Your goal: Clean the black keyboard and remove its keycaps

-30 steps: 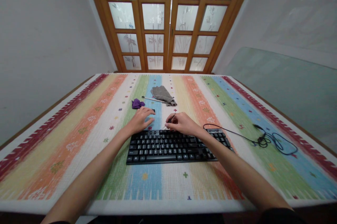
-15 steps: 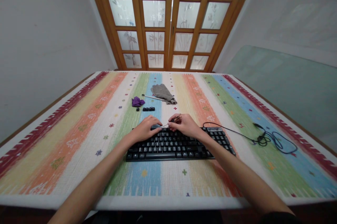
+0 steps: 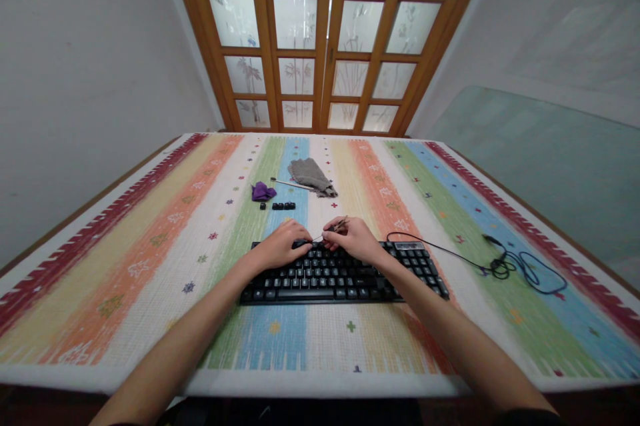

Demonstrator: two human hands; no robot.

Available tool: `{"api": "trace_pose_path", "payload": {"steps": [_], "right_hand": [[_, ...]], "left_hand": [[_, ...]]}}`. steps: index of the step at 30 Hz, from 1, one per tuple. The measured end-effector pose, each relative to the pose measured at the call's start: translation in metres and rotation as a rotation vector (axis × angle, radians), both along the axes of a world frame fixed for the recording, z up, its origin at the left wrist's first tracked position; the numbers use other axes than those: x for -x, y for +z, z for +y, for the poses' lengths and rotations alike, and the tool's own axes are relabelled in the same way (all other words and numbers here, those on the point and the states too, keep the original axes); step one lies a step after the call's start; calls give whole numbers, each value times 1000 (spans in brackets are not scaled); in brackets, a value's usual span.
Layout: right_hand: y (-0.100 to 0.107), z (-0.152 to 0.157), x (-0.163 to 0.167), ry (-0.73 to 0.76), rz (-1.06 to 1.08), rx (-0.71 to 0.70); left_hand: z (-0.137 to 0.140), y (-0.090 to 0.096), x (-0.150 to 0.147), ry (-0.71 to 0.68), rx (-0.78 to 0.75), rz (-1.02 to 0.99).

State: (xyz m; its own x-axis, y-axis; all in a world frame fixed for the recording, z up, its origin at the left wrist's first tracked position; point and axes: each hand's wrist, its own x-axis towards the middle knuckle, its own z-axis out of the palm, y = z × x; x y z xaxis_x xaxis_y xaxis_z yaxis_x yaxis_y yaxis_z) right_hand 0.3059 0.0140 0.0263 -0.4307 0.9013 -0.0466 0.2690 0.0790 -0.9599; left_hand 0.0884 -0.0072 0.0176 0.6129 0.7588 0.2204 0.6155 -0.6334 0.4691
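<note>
"Where's the keyboard [image 3: 345, 276]?"

"On the desk [image 3: 150, 293]. The right hand [image 3: 353, 237] pinches a thin tool [image 3: 341, 225] over its far edge; the left hand [image 3: 280, 246] rests beside, along that edge."

"Gripping anything?"

"Can't tell."

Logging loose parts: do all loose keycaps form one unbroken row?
No, one loose keycap lies apart, left of the row of keycaps.

1 cable [image 3: 499, 269] obstructs right of the keyboard [image 3: 305, 283]; left, bare tablecloth [image 3: 125, 266].
</note>
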Motion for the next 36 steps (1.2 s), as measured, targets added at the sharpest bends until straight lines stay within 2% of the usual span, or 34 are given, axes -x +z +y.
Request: {"api": "trace_pose_path", "payload": {"steps": [4,8,10,14,20,26,36], "right_hand": [[1,-3,3,11,-80,-69],[17,-10,10,99,-300,-329],[25,-11,15,143,-379,-415],[34,-2,23,218,-463,-475],[38,19,36,294,-508,-456],[45,25,41,351,-564,-408],[41,38,40,415,-502,-325]], "left_hand": [[0,-1,0,4,-5,1],[0,-1,2,6,1,-20],[0,-3,5,14,5,-27],[-1,-7,11,68,30,-18],[-3,-10,14,85,91,-69],[-5,-5,13,98,107,-68],[-4,-3,11,95,118,-43]]}}
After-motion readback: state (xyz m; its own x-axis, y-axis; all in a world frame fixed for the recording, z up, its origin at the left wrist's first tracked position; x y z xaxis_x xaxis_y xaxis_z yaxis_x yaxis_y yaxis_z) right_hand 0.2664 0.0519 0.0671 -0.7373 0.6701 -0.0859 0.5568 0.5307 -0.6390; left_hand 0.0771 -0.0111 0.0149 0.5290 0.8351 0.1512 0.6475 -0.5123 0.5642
